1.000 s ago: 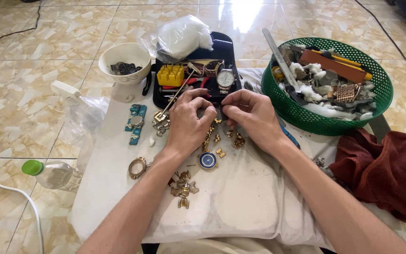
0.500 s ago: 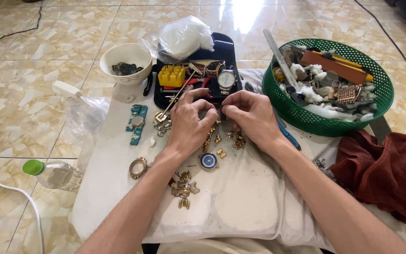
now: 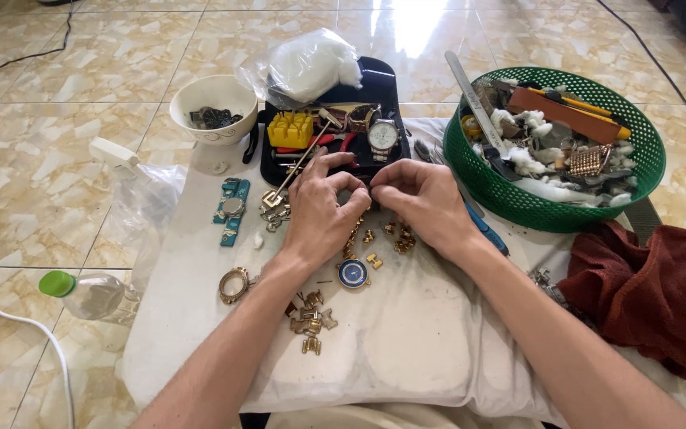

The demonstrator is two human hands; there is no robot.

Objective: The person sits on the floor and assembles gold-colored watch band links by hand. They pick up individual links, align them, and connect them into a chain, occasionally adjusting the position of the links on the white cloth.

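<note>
Just in front of the black tray (image 3: 391, 79), the left hand (image 3: 319, 210) and right hand (image 3: 422, 202) pinch a gold watch band (image 3: 352, 234) between fingertips, where a slip could scatter tiny links (image 3: 311, 314) across the white cloth (image 3: 406, 334).

Near half of the white cloth (image 3: 406, 349) was open. Far side blocked: black tray (image 3: 387, 79), white bowl (image 3: 212, 99) left, green basket (image 3: 553, 206) right.

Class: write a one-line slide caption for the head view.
Both hands, left and right, pinch a gold watch band over a white cloth strewn with links.
</note>
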